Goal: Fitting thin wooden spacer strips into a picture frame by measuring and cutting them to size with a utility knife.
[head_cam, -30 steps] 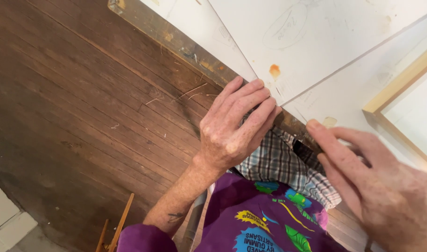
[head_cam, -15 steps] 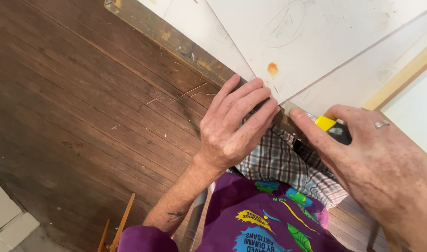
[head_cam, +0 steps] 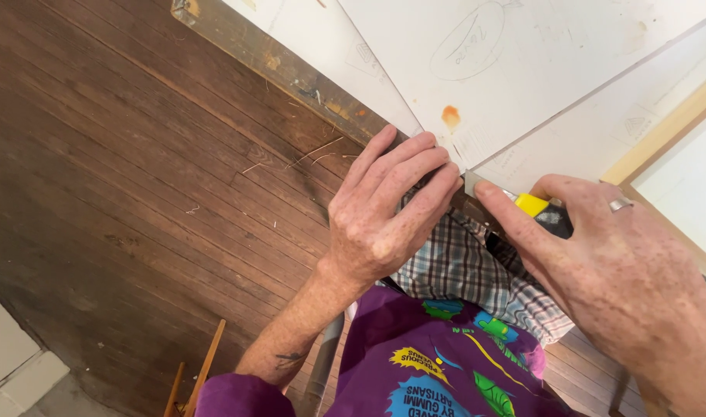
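Our right-hand fingers [head_cam: 515, 220] are wrapped around a yellow-and-black utility knife [head_cam: 542, 212], the forefinger stretched along its top so the short grey blade [head_cam: 471, 183] points at the near corner of the large white board [head_cam: 569, 85]. The right hand [head_cam: 623, 278] therefore holds the knife closed in a firm grip, with a silver ring [head_cam: 620, 204] showing on one finger. Our left-hand fingers [head_cam: 414, 174] are closed together and pressed flat, tips down on the board's edge just beside the blade; they hold nothing, they only pin. The left hand [head_cam: 384, 216] bridges from the board's corner back toward our body.

To do this well, we judge that the pinning fingers should stay behind and to the side of the blade's path, never ahead of it, since they sit very close to the tip. We keep the blade low, and let the forefinger give steady downward pressure rather than force.

Outward from the hands, the board lies on a worn dark wooden surface edge [head_cam: 291, 73] flecked with paint. A second white sheet [head_cam: 600, 139] lies under it, with a pale wooden frame strip [head_cam: 661, 131] at the right. Below us are a checked cloth [head_cam: 468, 270], our purple printed shirt [head_cam: 438, 371] and the dark plank floor [head_cam: 121, 193].
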